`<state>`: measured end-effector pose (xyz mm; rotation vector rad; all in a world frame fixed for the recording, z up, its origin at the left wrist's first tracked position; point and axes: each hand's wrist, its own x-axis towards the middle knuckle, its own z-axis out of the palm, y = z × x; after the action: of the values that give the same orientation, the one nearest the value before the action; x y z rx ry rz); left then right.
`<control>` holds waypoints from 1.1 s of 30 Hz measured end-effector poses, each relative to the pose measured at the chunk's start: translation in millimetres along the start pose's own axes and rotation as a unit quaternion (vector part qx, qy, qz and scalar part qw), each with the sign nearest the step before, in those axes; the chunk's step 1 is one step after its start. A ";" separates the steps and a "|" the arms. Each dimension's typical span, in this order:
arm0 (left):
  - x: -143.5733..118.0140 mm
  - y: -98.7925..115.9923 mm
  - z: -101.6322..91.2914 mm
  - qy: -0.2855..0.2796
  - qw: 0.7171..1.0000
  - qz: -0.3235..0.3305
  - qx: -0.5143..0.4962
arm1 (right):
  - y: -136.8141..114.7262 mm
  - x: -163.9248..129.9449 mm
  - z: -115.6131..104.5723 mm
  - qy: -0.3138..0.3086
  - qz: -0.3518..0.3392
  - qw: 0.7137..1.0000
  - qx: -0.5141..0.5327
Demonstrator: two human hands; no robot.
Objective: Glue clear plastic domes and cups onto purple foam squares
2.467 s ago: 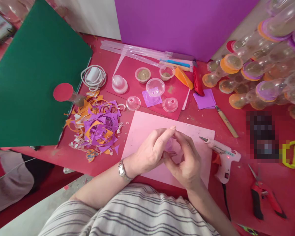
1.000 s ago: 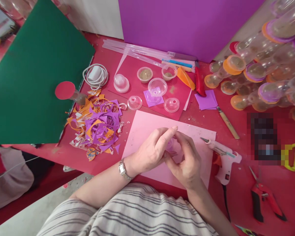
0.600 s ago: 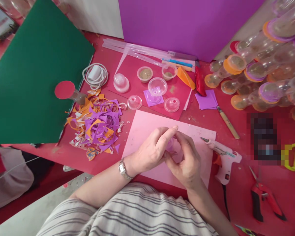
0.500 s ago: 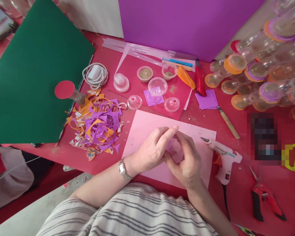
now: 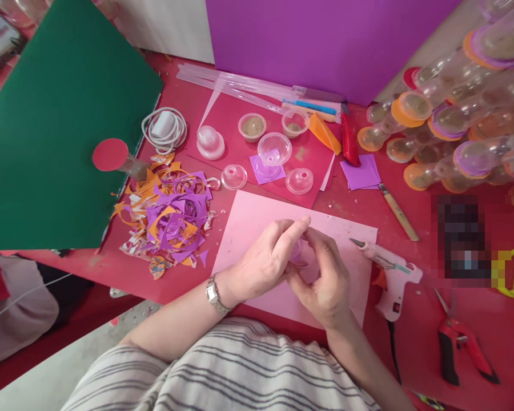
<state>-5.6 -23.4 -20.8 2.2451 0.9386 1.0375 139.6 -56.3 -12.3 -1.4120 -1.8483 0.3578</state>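
My left hand (image 5: 263, 264) and my right hand (image 5: 325, 279) meet over a pink paper sheet (image 5: 248, 220) and both pinch a small clear plastic dome (image 5: 296, 251), mostly hidden between the fingers. A wristwatch sits on my left wrist. Just right of my right hand a white glue gun (image 5: 389, 274) lies on the red table (image 5: 197, 108), nozzle pointing left.
Purple and orange paper scraps (image 5: 167, 214) are piled to the left. Clear domes (image 5: 233, 177), small cups of brown powder (image 5: 252, 127), purple squares (image 5: 360, 171), a knife (image 5: 397, 212), red snips (image 5: 458, 339), a coiled white cable (image 5: 163, 128), stacked filled capsules (image 5: 454, 114) and a green board (image 5: 55, 131) surround the sheet.
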 end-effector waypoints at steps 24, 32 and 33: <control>-2.1 -4.8 3.8 -0.017 0.999 -0.017 0.025 | 3.9 -1.5 1.2 0.000 -0.010 1.000 0.002; -2.1 -7.1 4.7 -0.001 1.000 0.004 0.003 | 6.9 -1.4 2.2 0.011 -0.031 0.999 0.018; -1.6 -7.7 3.6 -0.002 1.000 0.006 -0.008 | 6.9 -1.2 2.3 0.012 -0.032 0.999 0.018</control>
<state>-6.4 -20.2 -28.8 2.2402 0.9133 1.0430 142.9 -54.6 -18.7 -1.3243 -1.8536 0.3402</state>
